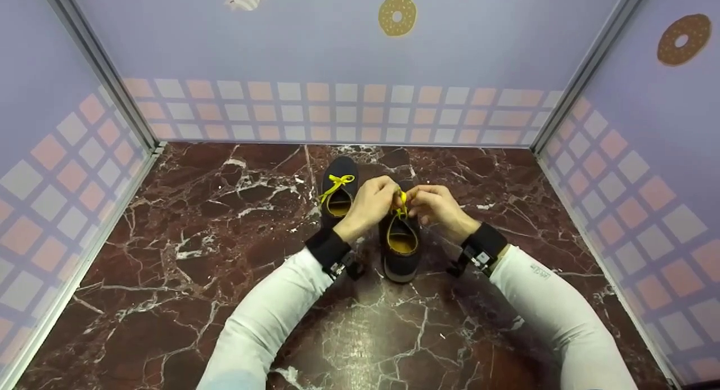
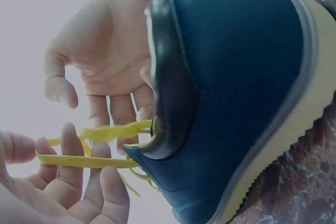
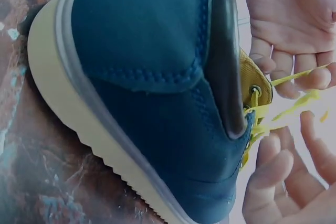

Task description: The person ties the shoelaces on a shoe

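A dark shoe [image 1: 400, 266] with a tan lining stands on the floor between both hands, its toe hidden behind them. Its yellow lace [image 2: 79, 161] is drawn up from the eyelets in a loop. My left hand [image 1: 371, 201] pinches the end of that loop between thumb and finger, seen best in the left wrist view. Across the lace, my right hand [image 1: 441, 207] has its thumb apart from its fingers, which touch the yellow strands. In the right wrist view, the tan tongue [image 3: 252, 80] shows above the shoe's side.
To the left stands a second dark shoe [image 1: 341, 167] with its yellow lace tied in a bow [image 1: 340, 180]. The floor [image 1: 169, 300] is dark red marble with white veins. Lilac panels with a checked band [image 1: 315, 111] enclose the back and both sides.
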The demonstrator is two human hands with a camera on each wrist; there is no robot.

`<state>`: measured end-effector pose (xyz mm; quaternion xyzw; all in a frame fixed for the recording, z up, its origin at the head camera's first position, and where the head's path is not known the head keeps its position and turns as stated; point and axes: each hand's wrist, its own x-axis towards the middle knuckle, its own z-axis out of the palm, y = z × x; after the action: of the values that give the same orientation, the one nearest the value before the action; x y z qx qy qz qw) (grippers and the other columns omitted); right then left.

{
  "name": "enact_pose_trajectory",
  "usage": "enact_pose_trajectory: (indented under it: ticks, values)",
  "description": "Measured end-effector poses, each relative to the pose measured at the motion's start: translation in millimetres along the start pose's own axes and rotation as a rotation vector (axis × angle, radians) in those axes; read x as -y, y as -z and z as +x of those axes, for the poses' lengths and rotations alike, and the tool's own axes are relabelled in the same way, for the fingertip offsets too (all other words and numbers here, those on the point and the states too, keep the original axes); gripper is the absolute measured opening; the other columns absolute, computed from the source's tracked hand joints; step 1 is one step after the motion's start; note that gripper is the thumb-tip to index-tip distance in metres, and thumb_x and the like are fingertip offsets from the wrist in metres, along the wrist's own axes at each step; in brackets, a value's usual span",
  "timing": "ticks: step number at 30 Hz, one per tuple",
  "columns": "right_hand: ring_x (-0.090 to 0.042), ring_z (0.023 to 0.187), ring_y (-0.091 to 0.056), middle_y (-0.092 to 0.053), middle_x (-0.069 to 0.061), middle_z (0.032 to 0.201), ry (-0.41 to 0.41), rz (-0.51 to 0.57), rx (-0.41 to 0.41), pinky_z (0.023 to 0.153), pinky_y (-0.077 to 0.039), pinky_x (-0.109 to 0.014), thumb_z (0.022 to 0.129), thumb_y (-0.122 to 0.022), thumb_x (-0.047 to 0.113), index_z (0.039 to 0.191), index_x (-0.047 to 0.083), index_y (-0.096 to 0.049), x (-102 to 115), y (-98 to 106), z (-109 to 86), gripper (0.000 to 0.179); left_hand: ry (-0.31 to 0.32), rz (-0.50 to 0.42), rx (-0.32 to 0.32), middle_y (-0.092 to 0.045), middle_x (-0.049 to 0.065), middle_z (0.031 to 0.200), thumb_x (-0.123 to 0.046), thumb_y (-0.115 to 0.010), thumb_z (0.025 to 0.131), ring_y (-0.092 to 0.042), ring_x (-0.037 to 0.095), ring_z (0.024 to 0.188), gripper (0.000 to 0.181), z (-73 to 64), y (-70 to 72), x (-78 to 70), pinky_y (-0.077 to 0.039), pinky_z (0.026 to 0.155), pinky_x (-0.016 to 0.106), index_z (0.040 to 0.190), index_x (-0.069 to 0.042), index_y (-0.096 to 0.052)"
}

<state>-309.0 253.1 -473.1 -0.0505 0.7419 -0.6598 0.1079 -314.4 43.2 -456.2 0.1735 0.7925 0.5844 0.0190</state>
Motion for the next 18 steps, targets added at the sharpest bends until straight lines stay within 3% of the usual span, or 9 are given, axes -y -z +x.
enact_pose_trajectory:
  ticks: [4,8,13,18]
  values:
    - [-0.012,0.070,-0.068,-0.075,-0.002,0.083,0.048,-0.042,0.049,0.055,-0.049,-0.021,0.096,-0.059,0.005,0.113,-0.001,-0.076,-4,1,1.2,0.025,-0.004,-0.066,0.016,-0.067,-0.005,0.075,-0.015,-0.053,0.109,-0.057,0.009,0.067,0.027,-0.4,-0.6,-0.5,-0.045,0.064,0.020,0.091,-0.008,-0.072]
    - [-0.009,0.067,-0.063,-0.075,0.004,0.084,0.135,-0.185,0.063,0.055,-0.049,-0.019,0.094,-0.066,-0.003,0.114,-0.012,-0.076,-10,0,2.7,0.024,0.012,-0.128,0.028,-0.065,-0.004,0.073,-0.014,-0.053,0.110,-0.057,0.011,0.066,0.026,-1.5,-0.5,-1.4,-0.045,0.063,0.020,0.094,-0.005,-0.071]
    - [-0.005,0.062,-0.062,-0.076,0.001,0.079,0.174,-0.248,0.010,0.055,-0.051,-0.018,0.098,-0.070,-0.004,0.113,-0.017,-0.077,-12,3,3.0,0.021,0.023,-0.180,0.045,-0.063,-0.004,0.072,-0.013,-0.053,0.111,-0.057,0.013,0.064,0.026,-1.2,0.7,0.1,-0.046,0.061,0.021,0.100,0.002,-0.072]
    - [-0.002,0.057,-0.061,-0.073,0.010,0.068,0.209,-0.247,-0.041,0.054,-0.051,-0.018,0.103,-0.070,0.001,0.110,-0.020,-0.076,-12,8,4.3,0.023,0.042,-0.201,0.045,-0.064,0.000,0.072,-0.014,-0.056,0.111,-0.061,0.018,0.065,0.024,0.1,2.1,1.0,-0.050,0.064,0.026,0.104,0.002,-0.073]
